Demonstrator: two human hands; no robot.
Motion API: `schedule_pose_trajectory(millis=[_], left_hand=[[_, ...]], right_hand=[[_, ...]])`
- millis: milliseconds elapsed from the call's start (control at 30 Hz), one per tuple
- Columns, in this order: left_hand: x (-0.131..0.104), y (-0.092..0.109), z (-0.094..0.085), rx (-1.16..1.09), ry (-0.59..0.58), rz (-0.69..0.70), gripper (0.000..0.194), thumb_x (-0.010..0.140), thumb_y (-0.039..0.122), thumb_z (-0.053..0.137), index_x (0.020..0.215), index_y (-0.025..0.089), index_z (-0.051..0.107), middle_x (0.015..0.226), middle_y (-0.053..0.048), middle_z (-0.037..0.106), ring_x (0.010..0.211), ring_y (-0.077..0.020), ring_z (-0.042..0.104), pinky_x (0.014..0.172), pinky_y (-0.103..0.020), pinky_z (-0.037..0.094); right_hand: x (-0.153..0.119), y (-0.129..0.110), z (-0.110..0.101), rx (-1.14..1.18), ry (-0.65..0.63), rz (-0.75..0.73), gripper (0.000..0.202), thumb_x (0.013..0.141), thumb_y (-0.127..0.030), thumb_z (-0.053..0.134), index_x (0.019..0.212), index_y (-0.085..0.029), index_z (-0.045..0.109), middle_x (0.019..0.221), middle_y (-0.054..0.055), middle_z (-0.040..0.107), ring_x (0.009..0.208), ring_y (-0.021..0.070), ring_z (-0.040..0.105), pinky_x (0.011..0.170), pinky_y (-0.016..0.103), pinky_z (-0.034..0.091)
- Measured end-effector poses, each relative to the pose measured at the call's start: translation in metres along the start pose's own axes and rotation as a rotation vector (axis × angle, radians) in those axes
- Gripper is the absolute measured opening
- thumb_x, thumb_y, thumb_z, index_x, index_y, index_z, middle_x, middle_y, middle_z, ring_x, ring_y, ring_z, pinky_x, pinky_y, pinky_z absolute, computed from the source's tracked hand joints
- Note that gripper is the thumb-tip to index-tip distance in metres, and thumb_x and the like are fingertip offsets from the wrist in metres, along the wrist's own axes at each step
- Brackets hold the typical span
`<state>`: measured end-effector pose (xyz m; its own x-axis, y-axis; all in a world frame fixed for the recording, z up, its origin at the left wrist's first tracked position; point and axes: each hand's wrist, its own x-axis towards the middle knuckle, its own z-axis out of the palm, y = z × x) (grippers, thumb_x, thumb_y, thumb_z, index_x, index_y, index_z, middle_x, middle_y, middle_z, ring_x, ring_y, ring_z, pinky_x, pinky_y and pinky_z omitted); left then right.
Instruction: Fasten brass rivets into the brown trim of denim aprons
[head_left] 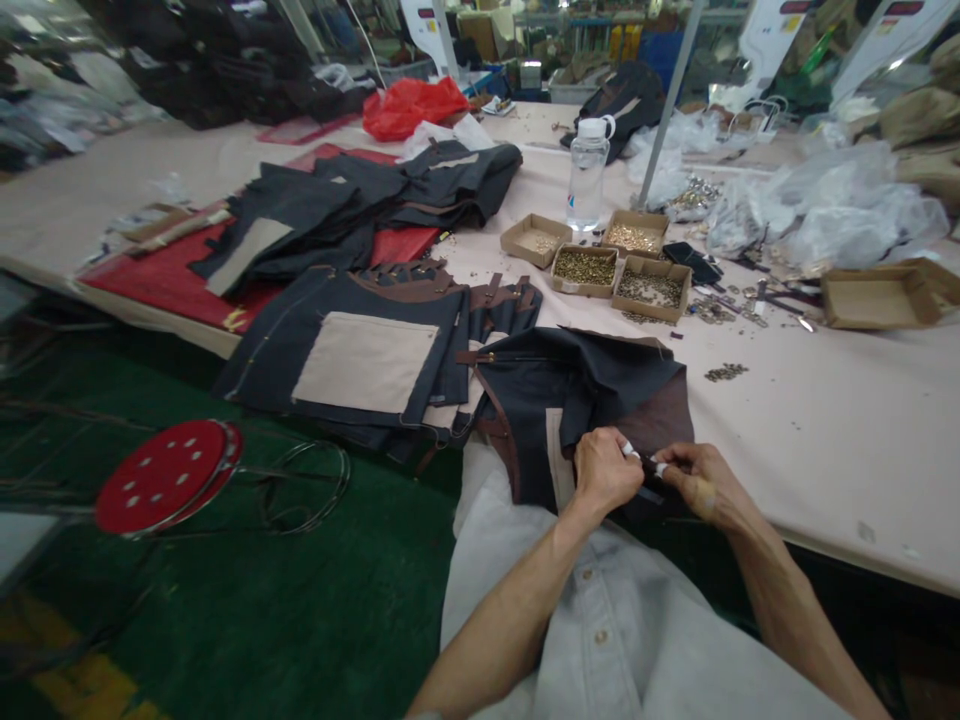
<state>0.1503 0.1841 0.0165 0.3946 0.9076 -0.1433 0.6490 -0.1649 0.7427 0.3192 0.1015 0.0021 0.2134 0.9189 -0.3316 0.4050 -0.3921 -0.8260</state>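
A dark fabric piece with brown trim (529, 385) lies over the table's front edge in front of me. My left hand (606, 468) is closed on its near edge, with white wrapping on a fingertip. Close beside it on the right, my right hand (694, 478) pinches the same dark edge, also with white on a finger. Whatever small part may be between the fingertips is too small to make out. To the left lies a stack of dark panels with a beige patch (366, 362).
Small cardboard boxes of metal parts (583, 270) stand behind the fabric, near a clear bottle (587, 180). Loose hardware (726, 372) and plastic bags (832, 205) lie to the right. A red stool (165, 475) stands on the green floor at the left.
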Motion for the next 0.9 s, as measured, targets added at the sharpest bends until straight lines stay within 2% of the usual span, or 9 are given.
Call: schedule_pose_trajectory(millis=[133,200,300,367,500,600,733,900], left_hand=[[-0.001,-0.002,-0.002,-0.031,-0.02,0.014,0.014,0.074,0.023,0.065,0.082,0.018,0.075,0.078,-0.008,0.075,0.073,-0.0207,0.069,0.069,-0.028,0.049],[0.0,-0.005,-0.002,-0.069,-0.037,0.007,0.012,0.074,0.023,0.066,0.081,0.018,0.075,0.076,-0.007,0.074,0.071,-0.0195,0.068,0.069,-0.027,0.049],[0.003,-0.009,-0.002,-0.11,-0.042,-0.008,0.011,0.074,0.024,0.067,0.079,0.018,0.074,0.072,-0.005,0.073,0.068,-0.0179,0.067,0.067,-0.026,0.049],[0.005,-0.01,-0.001,-0.119,-0.047,-0.009,0.011,0.073,0.024,0.067,0.079,0.018,0.075,0.071,-0.005,0.072,0.067,-0.0172,0.067,0.065,-0.026,0.048],[0.008,-0.01,-0.003,-0.106,-0.076,-0.015,0.013,0.07,0.021,0.068,0.081,0.018,0.075,0.074,-0.005,0.073,0.068,-0.0172,0.067,0.064,-0.025,0.048],[0.008,-0.008,-0.007,-0.094,-0.099,-0.01,0.014,0.069,0.019,0.068,0.081,0.018,0.076,0.074,-0.005,0.073,0.068,-0.0171,0.066,0.064,-0.025,0.048],[0.009,-0.008,-0.01,-0.082,-0.122,0.007,0.016,0.07,0.016,0.067,0.082,0.017,0.076,0.075,-0.005,0.073,0.068,-0.0167,0.066,0.064,-0.025,0.048],[0.01,-0.008,-0.009,-0.077,-0.132,0.001,0.017,0.07,0.016,0.066,0.084,0.017,0.076,0.075,-0.006,0.073,0.068,-0.0168,0.065,0.065,-0.025,0.048]], right_hand=[[-0.002,-0.013,0.009,0.069,0.047,-0.01,0.022,0.079,-0.033,0.063,0.084,-0.014,0.072,0.06,0.001,0.061,0.051,0.012,0.047,0.046,0.024,0.031],[-0.004,-0.017,0.009,0.102,0.043,-0.035,0.023,0.08,-0.033,0.064,0.089,-0.013,0.072,0.062,0.001,0.062,0.051,0.0122,0.048,0.046,0.024,0.033],[-0.008,-0.017,0.002,0.247,-0.029,-0.131,0.036,0.082,-0.034,0.069,0.113,-0.016,0.07,0.089,0.007,0.071,0.069,0.0173,0.063,0.059,0.027,0.049],[-0.008,-0.013,-0.002,0.279,-0.069,-0.222,0.038,0.084,-0.034,0.07,0.119,-0.019,0.068,0.1,0.008,0.07,0.081,0.02,0.066,0.068,0.03,0.052],[0.002,-0.007,-0.002,0.1,0.026,-0.415,0.015,0.088,-0.033,0.068,0.095,-0.021,0.073,0.09,0.006,0.066,0.08,0.02,0.062,0.071,0.032,0.049],[0.01,-0.01,0.002,0.061,0.046,-0.514,0.012,0.09,-0.033,0.067,0.088,-0.021,0.069,0.091,0.006,0.064,0.084,0.0212,0.061,0.077,0.035,0.048],[0.012,-0.018,0.002,0.042,-0.04,-0.545,0.013,0.093,-0.033,0.064,0.088,-0.022,0.065,0.095,0.005,0.062,0.087,0.0208,0.059,0.079,0.035,0.046],[0.012,-0.02,0.001,0.063,-0.075,-0.542,0.017,0.094,-0.035,0.063,0.085,-0.021,0.065,0.098,0.006,0.062,0.091,0.0211,0.06,0.082,0.035,0.045]])
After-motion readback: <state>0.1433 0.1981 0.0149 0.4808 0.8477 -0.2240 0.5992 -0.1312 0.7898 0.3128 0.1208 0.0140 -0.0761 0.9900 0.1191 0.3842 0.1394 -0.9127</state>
